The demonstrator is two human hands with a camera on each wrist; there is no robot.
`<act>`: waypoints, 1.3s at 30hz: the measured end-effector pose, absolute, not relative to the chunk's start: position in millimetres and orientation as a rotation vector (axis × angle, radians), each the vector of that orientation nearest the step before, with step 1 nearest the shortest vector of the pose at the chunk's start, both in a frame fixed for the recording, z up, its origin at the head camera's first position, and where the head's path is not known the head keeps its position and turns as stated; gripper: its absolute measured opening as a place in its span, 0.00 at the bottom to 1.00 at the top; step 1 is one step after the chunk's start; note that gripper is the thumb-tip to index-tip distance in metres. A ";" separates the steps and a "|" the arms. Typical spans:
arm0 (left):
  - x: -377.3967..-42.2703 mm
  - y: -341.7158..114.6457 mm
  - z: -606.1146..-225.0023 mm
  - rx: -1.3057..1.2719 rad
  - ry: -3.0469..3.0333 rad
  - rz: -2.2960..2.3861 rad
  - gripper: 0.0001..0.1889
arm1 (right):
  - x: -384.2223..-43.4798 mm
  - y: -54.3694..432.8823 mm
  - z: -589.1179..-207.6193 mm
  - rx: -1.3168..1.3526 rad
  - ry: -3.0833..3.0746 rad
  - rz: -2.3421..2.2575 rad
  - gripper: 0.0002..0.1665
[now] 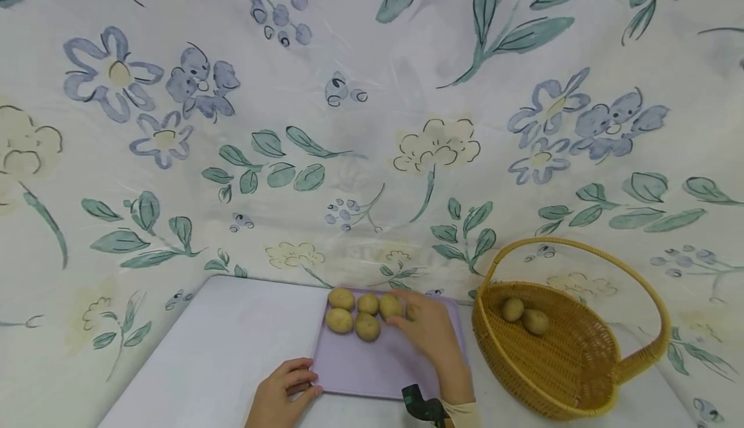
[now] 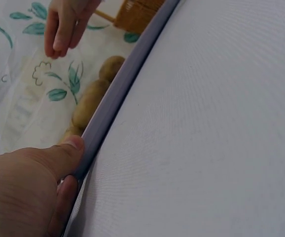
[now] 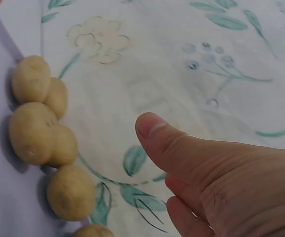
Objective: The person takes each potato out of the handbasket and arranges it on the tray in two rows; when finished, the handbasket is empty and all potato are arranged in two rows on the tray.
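Observation:
A lilac tray (image 1: pixel 372 370) bears several potatoes (image 1: pixel 367 326), grouped in rows at its far side. My left hand (image 1: pixel 285 392) is at the tray's near left corner; in the left wrist view its thumb (image 2: pixel 72 147) lies on the rim with a finger beneath, pinching it. Above the tray's right part is my right hand (image 1: pixel 427 328), just right of the potatoes and partly covering one of them in the head view. Nothing shows between its thumb (image 3: pixel 155 126) and relaxed fingers (image 3: pixel 187 217) in the right wrist view.
Right of the tray stands a wicker basket (image 1: pixel 488 344) with a tall arched handle (image 1: pixel 581 245); two potatoes (image 1: pixel 535 321) lie inside. The white table (image 1: pixel 232 337) extends to the left. A flower-patterned cloth (image 1: pixel 349 124) hangs behind the table.

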State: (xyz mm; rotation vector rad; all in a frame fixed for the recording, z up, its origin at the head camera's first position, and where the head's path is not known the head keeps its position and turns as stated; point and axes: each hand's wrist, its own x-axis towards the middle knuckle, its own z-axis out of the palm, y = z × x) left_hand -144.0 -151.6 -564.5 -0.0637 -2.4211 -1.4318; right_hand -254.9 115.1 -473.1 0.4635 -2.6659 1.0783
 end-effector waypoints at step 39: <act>-143.2 -147.9 -560.9 -0.031 -2.407 -1.415 0.11 | -245.7 296.7 -446.8 0.030 -2.805 0.731 0.35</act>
